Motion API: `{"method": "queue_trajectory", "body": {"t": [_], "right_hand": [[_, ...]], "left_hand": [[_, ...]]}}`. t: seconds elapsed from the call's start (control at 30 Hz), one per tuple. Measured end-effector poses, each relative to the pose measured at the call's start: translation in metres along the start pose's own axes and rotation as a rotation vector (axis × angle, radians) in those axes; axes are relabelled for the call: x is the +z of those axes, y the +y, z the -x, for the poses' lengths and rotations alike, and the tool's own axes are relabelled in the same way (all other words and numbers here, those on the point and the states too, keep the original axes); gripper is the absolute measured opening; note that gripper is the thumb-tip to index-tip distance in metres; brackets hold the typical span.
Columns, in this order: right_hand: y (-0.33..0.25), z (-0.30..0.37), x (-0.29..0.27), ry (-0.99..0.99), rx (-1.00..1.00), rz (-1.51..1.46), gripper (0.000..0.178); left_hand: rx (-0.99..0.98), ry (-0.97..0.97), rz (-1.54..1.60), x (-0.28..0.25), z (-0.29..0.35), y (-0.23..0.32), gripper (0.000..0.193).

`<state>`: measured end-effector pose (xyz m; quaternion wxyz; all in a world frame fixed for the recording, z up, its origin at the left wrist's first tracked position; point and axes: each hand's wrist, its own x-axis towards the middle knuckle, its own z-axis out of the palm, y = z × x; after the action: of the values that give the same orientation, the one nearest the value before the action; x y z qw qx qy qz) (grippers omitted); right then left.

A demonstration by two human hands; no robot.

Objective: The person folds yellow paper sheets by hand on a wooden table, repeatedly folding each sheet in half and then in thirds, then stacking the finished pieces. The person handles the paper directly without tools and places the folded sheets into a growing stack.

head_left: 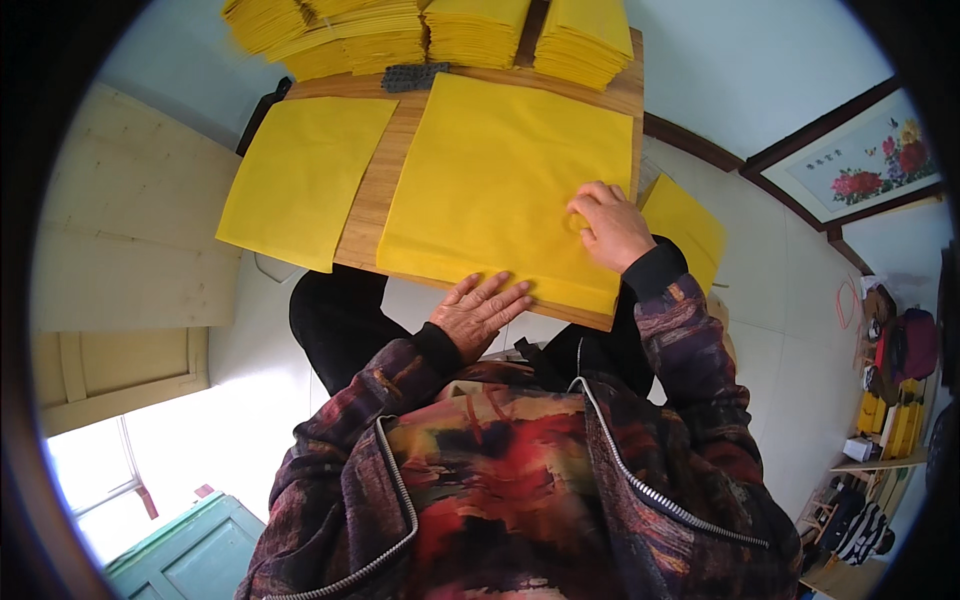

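Shelf (880,464) holds bundles (905,422); left fingers (508,298) spread on sheet (500,180), right fingers (592,200) curled, grip unclear.

I can spot one short row of small dark characters (825,161) on the picture (850,155) at the upper right of the frame, above its leftmost red flowers (857,186), too small to read.

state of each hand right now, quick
Left hand: open, flat on the large yellow sheet.
Right hand: curled on that sheet; cannot tell if holding anything.

Framed flower picture (868,162) and teal panel (205,552).
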<state>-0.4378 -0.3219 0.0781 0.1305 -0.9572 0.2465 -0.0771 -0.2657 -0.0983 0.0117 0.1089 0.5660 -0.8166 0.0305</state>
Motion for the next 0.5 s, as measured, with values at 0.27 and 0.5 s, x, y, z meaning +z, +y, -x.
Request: {"method": "queue_trajectory", "body": {"t": [0.27,0.5], "right_hand": [[0.008,-0.002,0.003,-0.017,0.001,-0.001,0.033],[0.014,-0.004,0.005,0.02,-0.017,0.007,0.036]], "left_hand": [[-0.002,0.046,-0.006,0.002,-0.002,0.001,0.063],[-0.001,0.094,0.004,0.001,-0.001,0.0,0.058]]}}
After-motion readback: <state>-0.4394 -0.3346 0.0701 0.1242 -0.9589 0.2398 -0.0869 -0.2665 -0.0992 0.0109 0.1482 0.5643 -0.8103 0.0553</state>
